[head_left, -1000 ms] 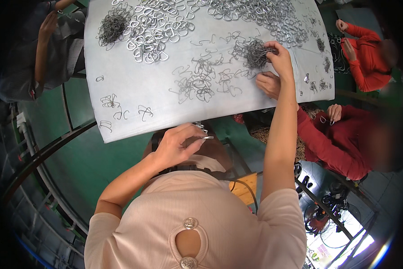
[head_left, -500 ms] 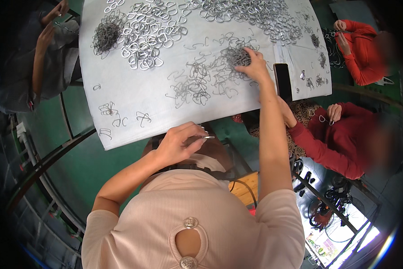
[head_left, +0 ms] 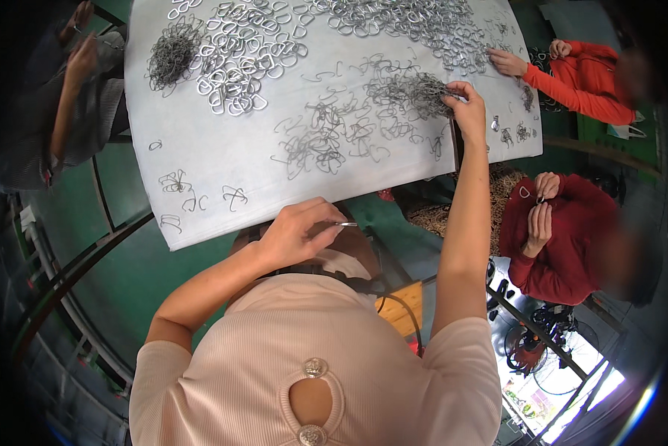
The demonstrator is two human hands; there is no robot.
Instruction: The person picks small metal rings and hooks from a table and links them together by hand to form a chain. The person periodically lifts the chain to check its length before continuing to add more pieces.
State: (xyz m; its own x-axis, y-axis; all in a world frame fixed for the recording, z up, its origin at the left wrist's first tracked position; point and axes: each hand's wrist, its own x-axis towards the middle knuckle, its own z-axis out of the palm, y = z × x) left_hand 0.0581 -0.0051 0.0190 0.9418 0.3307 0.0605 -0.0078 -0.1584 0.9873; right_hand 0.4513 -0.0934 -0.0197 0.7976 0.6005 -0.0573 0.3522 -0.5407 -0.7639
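Observation:
My left hand (head_left: 304, 232) is closed just off the table's near edge, pinching a small silver metal piece (head_left: 347, 224). Only its end shows, so its full shape stays hidden. Out over the table, my right hand (head_left: 466, 108) has its fingertips closed on thin bent wire pieces (head_left: 447, 95) at the right end of a tangled grey heap (head_left: 416, 95). More loose bent wires (head_left: 312, 141) lie spread to the left of that heap. Beyond them are many silver D-rings (head_left: 237, 67), and another mass of D-rings (head_left: 423, 26) covers the far side.
A dense wire tangle (head_left: 172, 56) sits on the white table (head_left: 215, 156) at far left, with a few stray wires (head_left: 174, 181) nearer me. Co-workers sit around: one in dark red (head_left: 557, 245), one in orange-red (head_left: 587, 82) reaching onto the table, one in dark clothing (head_left: 44, 126).
My right hand has moved right, dragging wires from the heap along, and its arm now covers the phone. My left hand stays nearly still. The orange-red sleeve has reached onto the table.

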